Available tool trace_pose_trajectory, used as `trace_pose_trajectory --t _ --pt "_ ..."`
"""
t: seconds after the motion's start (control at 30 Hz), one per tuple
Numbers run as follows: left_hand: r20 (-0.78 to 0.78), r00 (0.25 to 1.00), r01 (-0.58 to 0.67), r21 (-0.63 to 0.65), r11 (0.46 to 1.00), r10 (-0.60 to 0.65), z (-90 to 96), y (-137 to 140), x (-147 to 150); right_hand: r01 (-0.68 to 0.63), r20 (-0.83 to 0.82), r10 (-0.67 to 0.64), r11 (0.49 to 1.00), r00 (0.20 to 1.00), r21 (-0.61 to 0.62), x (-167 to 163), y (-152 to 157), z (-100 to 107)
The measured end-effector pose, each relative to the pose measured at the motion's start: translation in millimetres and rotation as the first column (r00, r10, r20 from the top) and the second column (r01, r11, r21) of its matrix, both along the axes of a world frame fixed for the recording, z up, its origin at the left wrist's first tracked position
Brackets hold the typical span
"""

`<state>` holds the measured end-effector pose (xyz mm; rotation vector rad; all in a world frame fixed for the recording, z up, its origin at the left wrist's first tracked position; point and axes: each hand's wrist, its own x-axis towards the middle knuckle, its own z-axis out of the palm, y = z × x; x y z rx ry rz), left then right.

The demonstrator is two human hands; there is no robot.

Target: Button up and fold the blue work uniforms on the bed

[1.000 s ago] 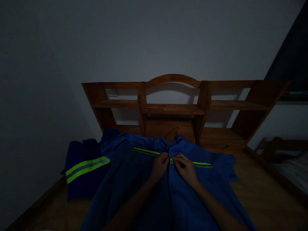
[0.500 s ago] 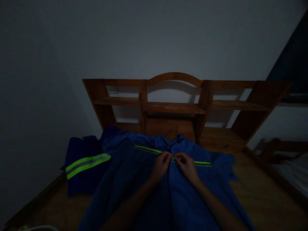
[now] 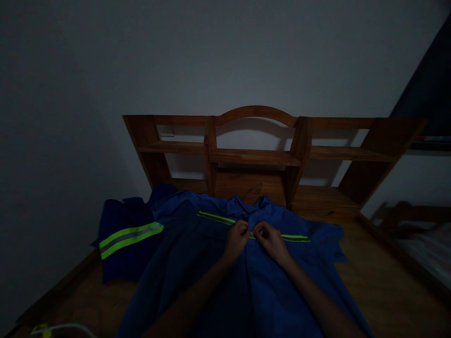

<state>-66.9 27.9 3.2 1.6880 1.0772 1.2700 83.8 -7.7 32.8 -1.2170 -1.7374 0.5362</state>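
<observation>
A blue short-sleeved work shirt [image 3: 282, 286] with thin yellow-green chest stripes lies spread out, its collar toward the shelf. My left hand [image 3: 237, 240] pinches the front edge of the shirt just below the collar. Close beside it, my right hand [image 3: 270, 239] pinches the other side of the same front opening. The fingertips of both hands almost meet at the chest stripe. Whatever small part of the placket sits between the fingers is too dark to make out.
A folded darker blue garment [image 3: 123, 263] with a broad reflective band lies left of the shirt. Behind stands a wooden shelf unit [image 3: 253, 157] against the wall. The wooden surface [image 3: 373, 272] shows at right. A pale cord [image 3: 66, 325] curves at lower left.
Both hands stay at the shirt's front with only slight finger movement. The view has shifted a little, showing more of the pale cord at lower left.
</observation>
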Motion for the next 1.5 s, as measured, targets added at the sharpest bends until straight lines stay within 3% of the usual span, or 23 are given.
trace_pose_trajectory --t 0.33,0.63,0.97,1.5 --pt "0.073 0.997 0.028 -0.037 0.999 -0.025 1.3 -1 1 0.004 -0.029 -0.004 1.000 1.000 -0.010 0 -1 0" --pt "0.095 0.995 0.013 -0.034 0.999 -0.010 5.4 -7 4 -0.083 -0.289 0.025 0.979 0.957 -0.188 6 13 -15" --pt "0.009 1.000 0.010 0.014 1.000 -0.010 13.4 -17 4 -0.200 -0.429 0.049 0.927 0.902 -0.316 10 17 -10" --pt "-0.142 0.988 -0.049 0.090 0.995 0.062 20.0 -18 1 -0.243 -0.440 0.083 0.915 0.894 -0.321 14 21 -16"
